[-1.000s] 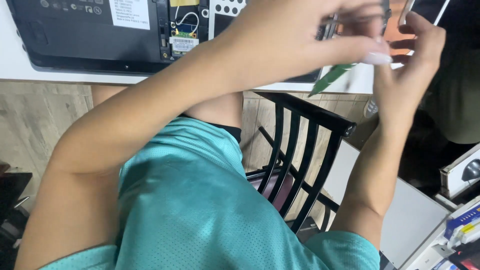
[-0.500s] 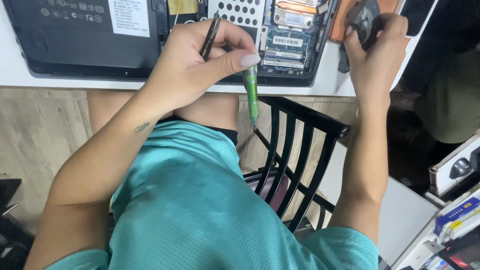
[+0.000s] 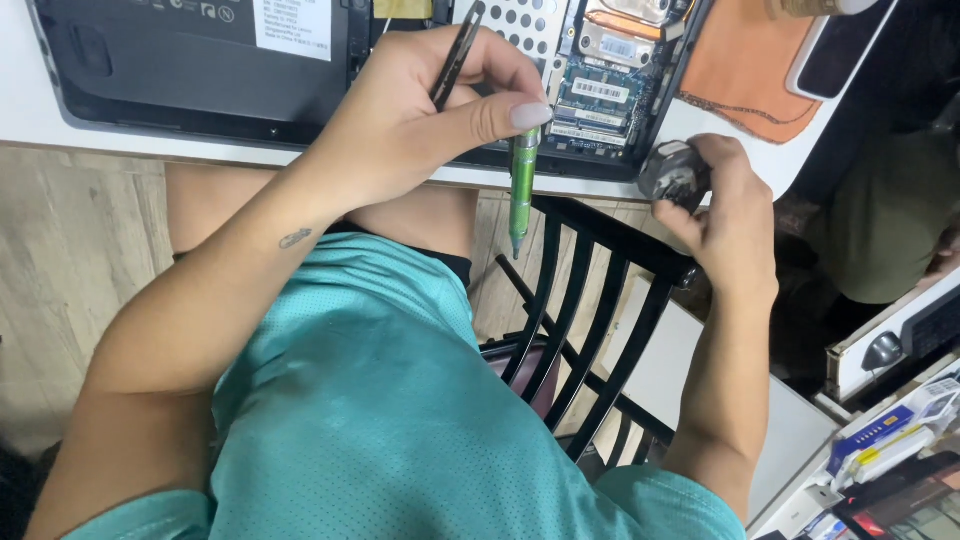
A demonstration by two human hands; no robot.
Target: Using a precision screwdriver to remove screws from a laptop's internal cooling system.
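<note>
A green screwdriver (image 3: 522, 185) & black tweezers (image 3: 455, 58) are gripped in the left hand (image 3: 420, 115), over the opened laptop (image 3: 400, 70). A small round dark part (image 3: 672, 172) is clasped by the right hand (image 3: 725, 215), at the table edge, right of the screwdriver.

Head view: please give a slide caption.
Left hand holds green screwdriver and black tweezers; right hand grips small round part.

Person wears a teal perforated mesh shirt (image 3: 400, 420) over a black underlayer at the hem. Arms bare. Small dark tattoo (image 3: 295, 238) on left forearm. Nails polished pale.
</note>
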